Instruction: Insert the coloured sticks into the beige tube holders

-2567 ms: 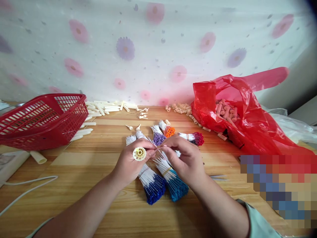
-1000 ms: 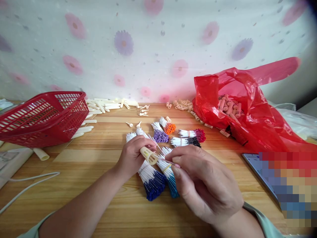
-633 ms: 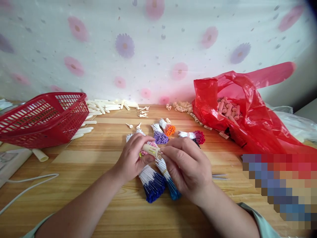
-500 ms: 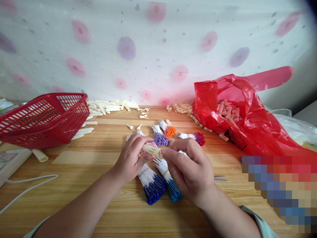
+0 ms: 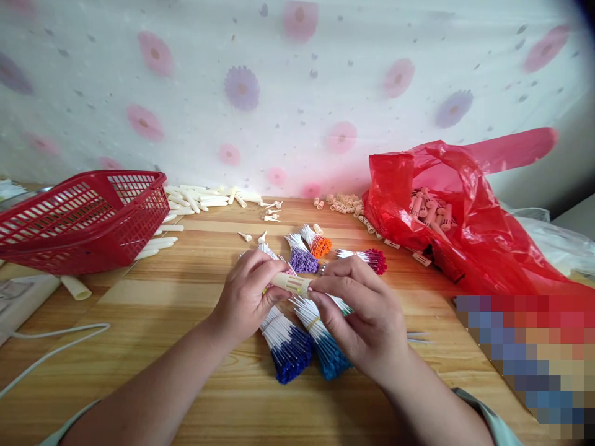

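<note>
My left hand [image 5: 244, 297] grips a short cream plastic holder [image 5: 292, 284] that lies sideways, its open end toward my right hand [image 5: 360, 313]. The right hand's thumb and forefinger are pinched at that end; what they hold is too small to make out. Beneath both hands lie tied bundles of thin white sticks with coloured tips: dark blue [image 5: 288, 347], light blue [image 5: 328, 347], purple [image 5: 301, 254], orange [image 5: 316, 241] and dark red [image 5: 367, 257].
A red mesh basket [image 5: 79, 217] stands at the left on the wooden table [image 5: 186, 310]. Cream tubes [image 5: 199, 201] lie behind it. A red plastic bag [image 5: 446, 217] with small cream parts sits at the right. A white cable [image 5: 56, 347] runs along the left front.
The right hand drew back toward me with a thin stick, then came forward again to the holder's end. The left hand turned the holder from facing me to lying sideways.
</note>
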Demonstrator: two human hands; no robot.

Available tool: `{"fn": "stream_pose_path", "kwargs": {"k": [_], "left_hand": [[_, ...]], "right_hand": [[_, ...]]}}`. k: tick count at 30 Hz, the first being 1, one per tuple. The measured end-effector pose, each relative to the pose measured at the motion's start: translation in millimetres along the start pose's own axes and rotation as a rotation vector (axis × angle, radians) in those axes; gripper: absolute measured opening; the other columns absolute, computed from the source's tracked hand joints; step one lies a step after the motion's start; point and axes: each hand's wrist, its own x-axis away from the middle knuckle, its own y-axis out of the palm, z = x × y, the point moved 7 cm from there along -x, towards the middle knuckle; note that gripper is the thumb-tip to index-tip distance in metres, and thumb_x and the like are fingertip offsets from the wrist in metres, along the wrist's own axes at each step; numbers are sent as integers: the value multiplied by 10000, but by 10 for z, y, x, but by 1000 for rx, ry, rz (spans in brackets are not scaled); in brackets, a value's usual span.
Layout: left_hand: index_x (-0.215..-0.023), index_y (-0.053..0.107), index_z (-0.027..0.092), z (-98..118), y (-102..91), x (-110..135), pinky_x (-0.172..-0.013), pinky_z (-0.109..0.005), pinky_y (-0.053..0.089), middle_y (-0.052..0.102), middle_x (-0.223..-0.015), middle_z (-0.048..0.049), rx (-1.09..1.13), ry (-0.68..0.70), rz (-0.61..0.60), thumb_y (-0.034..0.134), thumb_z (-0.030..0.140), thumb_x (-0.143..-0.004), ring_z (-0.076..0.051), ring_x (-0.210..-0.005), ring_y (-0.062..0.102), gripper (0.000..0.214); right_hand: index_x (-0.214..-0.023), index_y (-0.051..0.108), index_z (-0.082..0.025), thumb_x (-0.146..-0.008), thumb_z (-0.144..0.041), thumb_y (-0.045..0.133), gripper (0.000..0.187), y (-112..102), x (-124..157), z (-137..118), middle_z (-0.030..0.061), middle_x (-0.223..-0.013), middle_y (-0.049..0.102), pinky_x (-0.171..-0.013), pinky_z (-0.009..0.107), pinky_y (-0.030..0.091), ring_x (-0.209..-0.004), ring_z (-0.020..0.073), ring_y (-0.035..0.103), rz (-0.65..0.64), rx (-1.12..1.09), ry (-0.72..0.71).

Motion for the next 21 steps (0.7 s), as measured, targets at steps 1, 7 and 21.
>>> {"fn": "stream_pose_path", "kwargs": {"k": [1, 7, 21], "left_hand": [[-979, 608, 160, -5, -1, -5, -737, -315, 459, 567, -884, -82, -3, -5, 1, 349, 545, -907, -206, -845, 558, 470], [-973, 644, 156, 25, -15, -5, -708, -316, 457, 581, -839, -78, -29, 15, 27, 392, 534, -900, -207, -801, 559, 460], [-939, 649, 167, 85, -66, 29, -685, -338, 390, 585, -780, -69, -406, 47, 70, 525, 406, -881, -229, -742, 516, 276]], "right_hand": [[-906, 648, -178, -816, -100, 585, 135, 1, 3, 4, 37, -806, 577, -639, 292, 473, -731, 145, 548, 0, 24, -7], [-854, 630, -176, -811, -79, 591, 113, 10, 24, -12, 51, -809, 592, -635, 297, 458, -721, 157, 532, 15, 211, -112], [-739, 632, -175, -846, -171, 568, 125, 158, 58, 376, 25, -733, 581, -641, 275, 443, -691, 137, 547, 89, -252, 310]]}}
